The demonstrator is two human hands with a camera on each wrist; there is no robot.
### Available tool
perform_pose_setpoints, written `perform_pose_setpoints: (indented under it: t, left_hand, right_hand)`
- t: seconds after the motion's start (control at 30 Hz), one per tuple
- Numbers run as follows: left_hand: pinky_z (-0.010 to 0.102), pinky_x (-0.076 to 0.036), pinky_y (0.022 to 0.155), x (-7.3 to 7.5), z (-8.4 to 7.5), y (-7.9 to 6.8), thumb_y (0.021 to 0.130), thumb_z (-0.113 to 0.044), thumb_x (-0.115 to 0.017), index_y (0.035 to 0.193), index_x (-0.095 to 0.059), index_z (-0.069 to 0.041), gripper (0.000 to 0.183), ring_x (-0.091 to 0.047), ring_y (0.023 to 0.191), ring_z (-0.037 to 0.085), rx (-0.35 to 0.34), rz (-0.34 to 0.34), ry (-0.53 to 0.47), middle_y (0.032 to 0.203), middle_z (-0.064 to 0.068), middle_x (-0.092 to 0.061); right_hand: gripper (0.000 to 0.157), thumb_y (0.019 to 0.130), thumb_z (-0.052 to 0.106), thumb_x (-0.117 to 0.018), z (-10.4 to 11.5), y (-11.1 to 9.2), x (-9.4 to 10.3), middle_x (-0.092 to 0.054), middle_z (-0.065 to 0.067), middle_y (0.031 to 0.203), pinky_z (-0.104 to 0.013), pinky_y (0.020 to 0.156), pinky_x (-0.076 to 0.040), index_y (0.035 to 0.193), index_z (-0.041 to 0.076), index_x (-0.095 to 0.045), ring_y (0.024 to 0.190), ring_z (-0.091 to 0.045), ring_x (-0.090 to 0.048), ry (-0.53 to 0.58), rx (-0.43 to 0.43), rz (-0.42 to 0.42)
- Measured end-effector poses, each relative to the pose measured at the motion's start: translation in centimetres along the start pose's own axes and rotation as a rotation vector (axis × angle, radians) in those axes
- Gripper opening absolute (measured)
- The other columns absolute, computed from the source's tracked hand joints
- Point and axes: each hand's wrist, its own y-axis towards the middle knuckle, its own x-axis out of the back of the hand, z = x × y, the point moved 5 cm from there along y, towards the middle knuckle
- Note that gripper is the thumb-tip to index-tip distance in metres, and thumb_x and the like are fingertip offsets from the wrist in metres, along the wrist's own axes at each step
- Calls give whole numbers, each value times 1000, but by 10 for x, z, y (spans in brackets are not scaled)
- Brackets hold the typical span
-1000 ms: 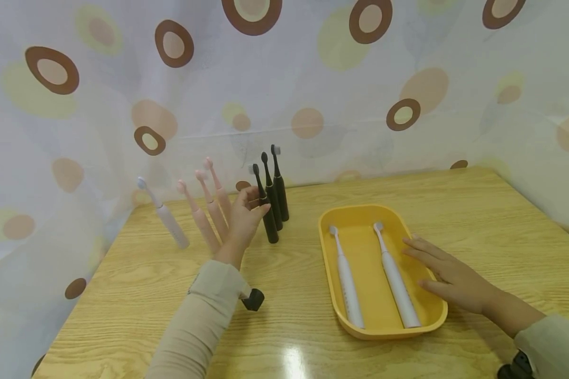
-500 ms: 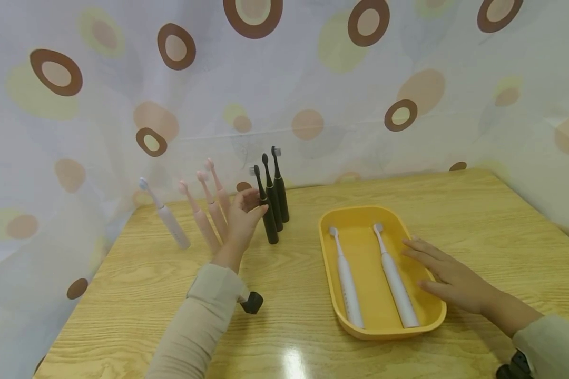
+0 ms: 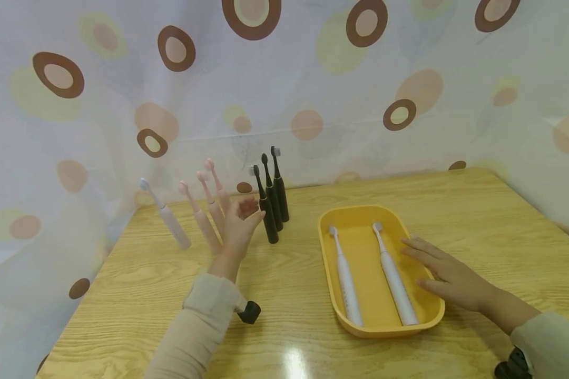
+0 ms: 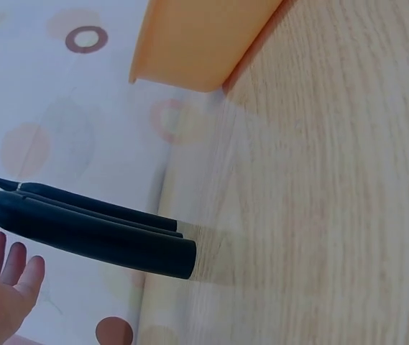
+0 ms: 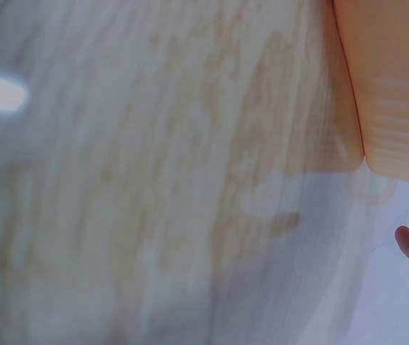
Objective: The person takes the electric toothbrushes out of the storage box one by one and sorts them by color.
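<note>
My left hand point(image 3: 239, 226) is beside the nearest black electric toothbrush point(image 3: 269, 223), which stands upright in a row with two more black ones. In the left wrist view, the thumb tip overlaps the neck end of this toothbrush point(image 4: 96, 237), and the other fingers point(image 4: 30, 277) are spread apart from it. Whether the thumb still touches is unclear. At the right, my right hand point(image 3: 450, 276) lies with straight fingers at the rim of a yellow tray point(image 3: 367, 284). Two white electric toothbrushes, the left one point(image 3: 348, 287) and the right one point(image 3: 398, 287), lie inside it.
Three pink electric toothbrushes point(image 3: 205, 227) stand left of the black row, partly behind my left hand. Farther left stands a white toothbrush point(image 3: 174, 227) with a bluish head. A spotted cloth point(image 3: 308, 68) hangs behind the wooden table point(image 3: 294, 310).
My left hand has drawn back slightly to the left and down, its fingers easing off the nearest black toothbrush, which stays standing. The right hand keeps its place at the tray.
</note>
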Motion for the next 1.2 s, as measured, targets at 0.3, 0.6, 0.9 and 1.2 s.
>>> perform_pose_setpoints:
  t: [0.3,0.6,0.9,1.2]
  left_hand:
    - [34,-39,89,0,2,-10,76,-1,-63,111,-46,2,38,-46,106,23,88,10,63,112,13,-49]
    - [33,-41,87,-11,0,-24,75,3,-62,109,-46,3,38,-47,105,25,99,46,16,111,14,-47]
    - [28,-43,83,-29,-12,-35,76,7,-59,108,-45,5,35,-48,101,26,84,149,-76,109,18,-47]
    - [31,-41,85,-42,-13,-42,79,4,-56,110,-45,7,33,-47,103,29,115,228,-120,109,18,-49]
  right_hand:
    - [56,80,10,-58,0,0,1,-24,-12,138,-19,99,-11,131,6,-35,128,-13,-8,-1,-16,0]
    - [55,81,9,-57,-3,0,-1,-23,-14,138,-24,100,-11,131,5,-34,128,-12,-7,7,-34,8]
    - [56,81,9,-57,-1,0,-1,-22,-13,138,-34,101,-15,131,6,-34,128,-11,-6,21,-41,6]
    - [55,80,9,-57,3,0,1,-23,-11,138,-16,98,-9,131,7,-35,128,-12,-8,4,1,-7]
